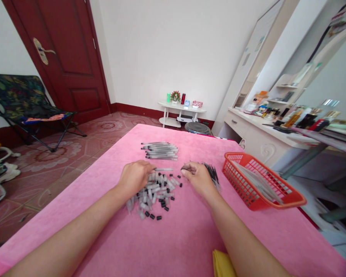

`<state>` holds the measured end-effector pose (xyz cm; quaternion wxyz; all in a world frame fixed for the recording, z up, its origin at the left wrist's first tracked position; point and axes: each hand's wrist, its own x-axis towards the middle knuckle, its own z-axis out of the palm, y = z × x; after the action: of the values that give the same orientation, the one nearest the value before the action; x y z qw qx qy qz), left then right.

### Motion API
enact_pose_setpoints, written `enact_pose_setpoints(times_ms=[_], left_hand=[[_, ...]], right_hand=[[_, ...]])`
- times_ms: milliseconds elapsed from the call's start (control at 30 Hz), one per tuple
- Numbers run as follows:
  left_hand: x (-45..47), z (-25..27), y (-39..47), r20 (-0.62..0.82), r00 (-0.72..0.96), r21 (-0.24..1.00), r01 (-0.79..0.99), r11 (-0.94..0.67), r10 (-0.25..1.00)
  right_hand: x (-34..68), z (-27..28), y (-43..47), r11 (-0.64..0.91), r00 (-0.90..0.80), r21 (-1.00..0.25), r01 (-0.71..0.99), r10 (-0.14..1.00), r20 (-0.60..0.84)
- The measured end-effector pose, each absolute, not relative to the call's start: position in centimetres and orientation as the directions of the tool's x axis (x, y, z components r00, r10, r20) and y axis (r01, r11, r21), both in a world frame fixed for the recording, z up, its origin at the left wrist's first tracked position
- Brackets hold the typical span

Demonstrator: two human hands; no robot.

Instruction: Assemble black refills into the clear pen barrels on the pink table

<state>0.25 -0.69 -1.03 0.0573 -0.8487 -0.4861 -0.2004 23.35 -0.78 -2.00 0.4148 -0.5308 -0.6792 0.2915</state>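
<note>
My left hand is closed on the end of a clear pen barrel, which points right toward my other hand. My right hand is pinched; what lies in its fingertips, if anything, is too small to make out. Below and between the hands spreads a heap of clear pen caps mixed with small black plugs. Beyond them lies a stack of pens with dark tips. A bundle of thin black refills sits partly hidden behind my right hand.
An orange-red plastic basket holding clear bags stands at right on the pink cloth. Yellow fabric lies at the near edge. A dressing table with bottles stands right; a folding chair is left.
</note>
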Motion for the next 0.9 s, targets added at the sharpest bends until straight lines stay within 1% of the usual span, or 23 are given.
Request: enact_pose_setpoints(times_ms=[67,100,167,200,233,267,300,333,367,433,500,533,667,800,900], left_hand=[[0.1,-1.1,-0.6,0.405,0.389,0.159,0.861,-0.483,0.827],[0.2,-1.2,-0.4,0.413,0.354,0.211,0.859,-0.467,0.839],[0.4,-1.5,-0.2,0.415,0.28,0.38,0.811,-0.444,0.866],[0.5,-1.7,-0.1,0.402,0.241,0.501,0.749,-0.433,0.883],[0.7,-1.8,0.0,0.375,0.202,0.641,0.649,-0.411,0.905],[1.0,-1.9,0.0,0.329,0.17,0.778,0.508,-0.369,0.929],[1.2,-1.8,0.0,0.269,0.149,0.889,0.341,-0.304,0.952],[1.4,-1.7,-0.1,0.204,0.144,0.959,0.169,-0.227,0.968],[1.6,-1.5,-0.3,0.144,0.155,0.989,0.013,-0.147,0.977],[1.9,-1.1,-0.7,0.066,0.203,0.978,-0.207,-0.023,0.977],[2.0,-0.9,-1.1,0.038,0.244,0.945,-0.325,0.044,0.969],[2.1,-0.9,-1.2,0.03,0.258,0.931,-0.358,0.067,0.966],[2.4,-1.4,-1.3,0.002,0.286,0.912,-0.393,0.116,0.958],[2.5,-1.8,-1.4,-0.004,0.296,0.921,-0.371,0.119,0.955],[2.5,-1.7,-1.4,-0.003,0.31,0.948,-0.301,0.102,0.951]], right_hand=[[23.8,-2.1,-0.5,0.273,-0.069,-0.822,0.499,0.959,0.276],[24.0,-2.3,-0.4,0.272,-0.066,-0.811,0.518,0.958,0.28],[24.0,-3.0,-0.2,0.271,-0.081,-0.787,0.555,0.959,0.273],[23.9,-3.4,-0.2,0.272,-0.096,-0.782,0.561,0.96,0.265],[23.7,-3.8,-0.2,0.271,-0.111,-0.783,0.56,0.961,0.253],[23.4,-4.1,-0.2,0.269,-0.125,-0.787,0.555,0.962,0.241],[23.1,-4.4,-0.3,0.267,-0.135,-0.794,0.546,0.963,0.232],[22.7,-4.5,-0.5,0.269,-0.141,-0.8,0.537,0.963,0.229],[22.4,-4.5,-0.7,0.277,-0.148,-0.803,0.527,0.961,0.234],[21.5,-4.0,-1.3,0.313,-0.173,-0.804,0.505,0.95,0.261],[20.7,-3.2,-2.0,0.331,-0.204,-0.817,0.472,0.943,0.264],[20.4,-2.8,-2.4,0.316,-0.215,-0.835,0.45,0.946,0.242],[19.3,-1.7,-3.3,0.196,-0.222,-0.916,0.35,0.967,0.122],[19.1,-1.8,-3.4,0.212,-0.2,-0.928,0.307,0.967,0.154],[19.4,-1.8,-3.2,0.237,-0.163,-0.92,0.312,0.967,0.194]])
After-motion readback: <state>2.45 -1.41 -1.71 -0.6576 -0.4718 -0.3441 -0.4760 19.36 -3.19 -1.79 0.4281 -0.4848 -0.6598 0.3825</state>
